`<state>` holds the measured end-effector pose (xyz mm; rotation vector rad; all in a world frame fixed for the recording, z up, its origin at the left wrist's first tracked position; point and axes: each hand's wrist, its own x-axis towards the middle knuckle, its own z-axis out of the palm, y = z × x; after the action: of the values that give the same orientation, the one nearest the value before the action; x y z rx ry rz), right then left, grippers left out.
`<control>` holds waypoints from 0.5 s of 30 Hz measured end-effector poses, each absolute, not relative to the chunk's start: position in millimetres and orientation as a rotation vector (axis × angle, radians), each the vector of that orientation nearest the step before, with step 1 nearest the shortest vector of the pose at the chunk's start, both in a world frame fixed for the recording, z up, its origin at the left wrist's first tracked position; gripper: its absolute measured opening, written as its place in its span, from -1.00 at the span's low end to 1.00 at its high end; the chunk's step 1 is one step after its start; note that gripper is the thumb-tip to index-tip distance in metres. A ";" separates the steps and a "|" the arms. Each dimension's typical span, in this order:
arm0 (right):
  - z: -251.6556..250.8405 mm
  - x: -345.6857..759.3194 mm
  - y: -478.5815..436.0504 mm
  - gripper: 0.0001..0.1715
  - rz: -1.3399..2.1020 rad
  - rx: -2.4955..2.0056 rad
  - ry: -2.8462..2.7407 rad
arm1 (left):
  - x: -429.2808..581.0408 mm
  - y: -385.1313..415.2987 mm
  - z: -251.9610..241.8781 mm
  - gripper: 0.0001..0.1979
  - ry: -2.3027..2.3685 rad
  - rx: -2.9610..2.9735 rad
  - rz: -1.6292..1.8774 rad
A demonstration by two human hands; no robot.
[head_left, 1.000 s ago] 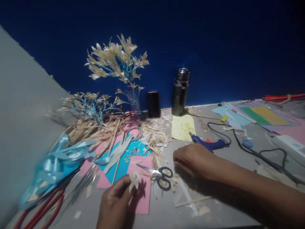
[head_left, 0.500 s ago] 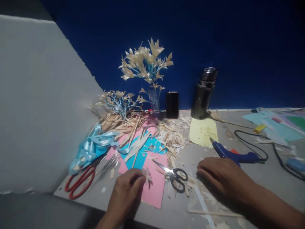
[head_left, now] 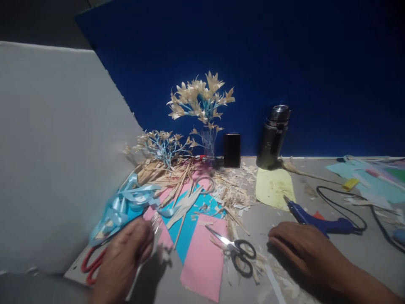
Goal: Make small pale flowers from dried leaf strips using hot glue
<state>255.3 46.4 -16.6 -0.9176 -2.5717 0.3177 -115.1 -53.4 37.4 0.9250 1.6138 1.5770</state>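
Observation:
My left hand (head_left: 126,249) is closed, fingers curled in, over the red-handled scissors (head_left: 94,264). A small pale husk flower (head_left: 165,252), blurred, hangs just right of its fingers and appears held by them. Thin silvery wires (head_left: 157,221) lie right beside those fingertips. My right hand (head_left: 303,249) rests on the table with its fingers bent and pressed together; whatever is under them is hidden. Just beyond it lies a blue glue gun (head_left: 325,223). Black-handled scissors (head_left: 238,252) lie between the hands, blades slightly apart, their tips over a pink paper (head_left: 202,270).
Behind stand a vase (head_left: 209,145) of husk flowers (head_left: 199,97), a phone (head_left: 232,150) and a steel flask (head_left: 274,137). Light-blue ribbon (head_left: 123,204) and husk strips (head_left: 158,173) lie at left. A yellow sheet (head_left: 274,188) and the glue gun's black cord (head_left: 335,207) lie at right.
My left hand has moved left, from the pink paper to over the red-handled scissors, and the small flower went with it. My right hand stays in place; the view has tilted up slightly.

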 end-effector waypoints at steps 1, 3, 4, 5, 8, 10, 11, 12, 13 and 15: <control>-16.2 255.9 46.7 -0.70 0.293 -0.900 -2.563 | -118.1 -52.8 45.2 -0.50 1.564 0.932 1.664; -16.0 257.7 47.0 -0.72 0.246 -0.865 -2.539 | -123.9 -52.6 60.6 -0.55 1.460 0.938 1.832; -16.4 258.7 47.0 -0.72 0.232 -0.851 -2.524 | -126.0 -52.7 68.0 -0.53 1.409 0.941 1.871; -17.1 259.5 47.0 -0.72 0.224 -0.842 -2.509 | -127.1 -52.6 74.9 -0.55 1.382 0.922 1.876; -20.7 260.6 47.4 -0.74 0.247 -0.815 -2.478 | -122.8 -47.7 92.4 -0.61 1.220 0.902 1.803; -23.3 259.9 47.4 -0.74 0.293 -0.804 -2.464 | -114.1 -39.4 100.2 -0.61 1.090 0.907 1.746; -24.1 259.1 47.3 -0.73 0.326 -0.812 -2.457 | -108.6 -34.1 102.7 -0.62 1.023 0.893 1.719; -24.2 258.2 47.2 -0.72 0.365 -0.826 -2.449 | -102.6 -28.5 104.3 -0.62 0.959 0.871 1.682; -23.3 257.0 47.1 -0.71 0.414 -0.849 -2.437 | -96.2 -22.8 105.2 -0.63 0.899 0.839 1.650; -17.6 253.3 47.8 -0.68 0.535 -0.892 -2.406 | -83.2 -12.1 104.8 -0.62 0.789 0.767 1.572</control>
<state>253.3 47.8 -17.6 -0.8922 -2.4057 0.5350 -83.2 -12.1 104.8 0.7672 0.7891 1.5724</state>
